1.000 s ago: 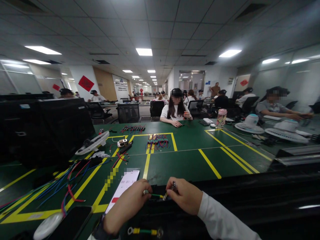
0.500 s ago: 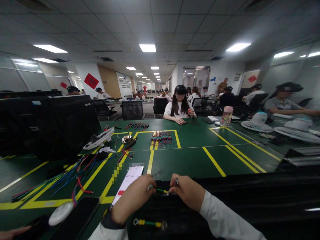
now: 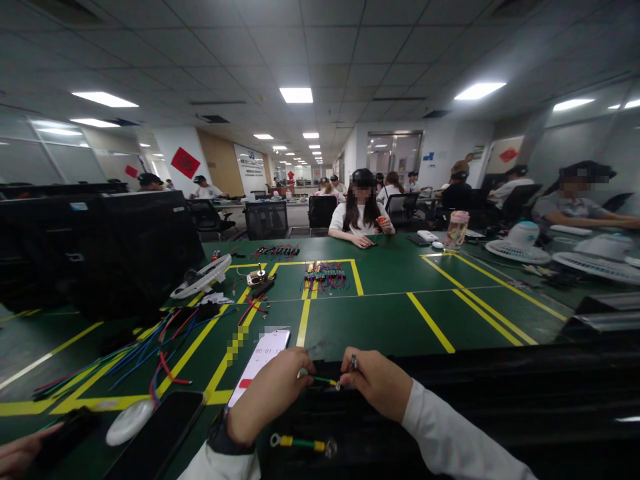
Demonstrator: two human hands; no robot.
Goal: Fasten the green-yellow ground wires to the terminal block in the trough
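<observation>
At the green desk's point(image 3: 380, 320) near edge, left hand point(image 3: 267, 397) and right hand point(image 3: 377, 387) pinch a short green-and-yellow wire with metal ring terminals point(image 3: 323, 381).

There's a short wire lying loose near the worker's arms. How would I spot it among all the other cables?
Start at the green table with yellow lines and come to its near edge, where the left hand and right hand pinch a small green wire. Just below them lies the loose wire: short, green, yellow sleeves, a metal ring at each end, lying alone, unlike the long tangled cables far left.
</observation>
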